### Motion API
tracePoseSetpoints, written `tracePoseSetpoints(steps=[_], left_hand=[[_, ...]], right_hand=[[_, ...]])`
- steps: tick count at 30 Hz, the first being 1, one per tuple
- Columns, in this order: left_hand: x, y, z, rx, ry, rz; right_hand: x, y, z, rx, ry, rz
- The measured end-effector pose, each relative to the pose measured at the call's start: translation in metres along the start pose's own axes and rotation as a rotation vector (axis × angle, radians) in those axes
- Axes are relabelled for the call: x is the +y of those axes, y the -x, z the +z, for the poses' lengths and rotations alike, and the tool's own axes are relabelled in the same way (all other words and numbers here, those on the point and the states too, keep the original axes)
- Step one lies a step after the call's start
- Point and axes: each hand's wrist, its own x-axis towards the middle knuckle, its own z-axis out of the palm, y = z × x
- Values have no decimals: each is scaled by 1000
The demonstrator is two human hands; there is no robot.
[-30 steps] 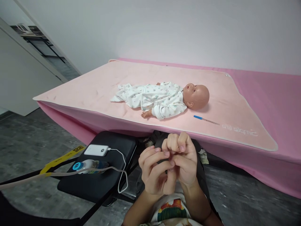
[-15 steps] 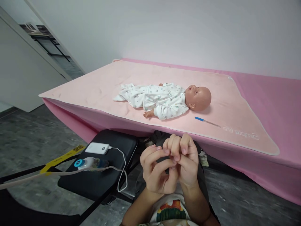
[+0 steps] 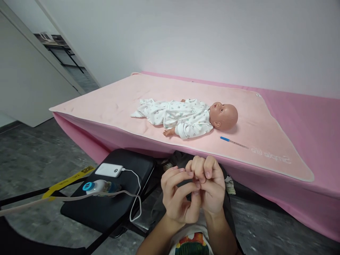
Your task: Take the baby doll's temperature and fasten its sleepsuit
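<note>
My left hand (image 3: 179, 194) and my right hand (image 3: 211, 184) meet in front of my lap, fingertips touching. The fingers of both are curled inward, and the left thumb presses close to its fingertips. Whatever may be pinched there is hidden or too small to see. Beyond them, a baby doll (image 3: 186, 118) in a white patterned outfit lies on its back on a pale pink blanket (image 3: 111, 102), head to the right. Beside its head rests a thin stick with a blue end (image 3: 225, 139), resembling a thermometer. Neither hand touches the doll or the stick.
A pink cloth (image 3: 313, 124) covers the table under the blanket. At the left, a black folding chair (image 3: 87, 209) holds a white power bank (image 3: 108, 170) with a cable and a blue-capped bottle (image 3: 99, 187). A wall (image 3: 212, 39) stands behind the table.
The view has tilted slightly, so the table and doll sit a little lower in the picture. Both hands keep nearly the same pose, fingertips still together.
</note>
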Motion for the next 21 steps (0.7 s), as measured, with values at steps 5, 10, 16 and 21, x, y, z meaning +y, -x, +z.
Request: tracePoseSetpoints(steps=[5, 10, 16, 21], left_hand=[[2, -1, -1, -6, 25, -11], [1, -2, -1, -1, 31, -7], [9, -5, -6, 18, 134, -104], [21, -54, -13, 132, 301, -264]], right_hand=[[-1, 0, 0, -43, -42, 20], [-1, 0, -1, -52, -37, 40], [1, 1, -2, -95, -15, 20], [4, 0, -4, -45, 27, 8]])
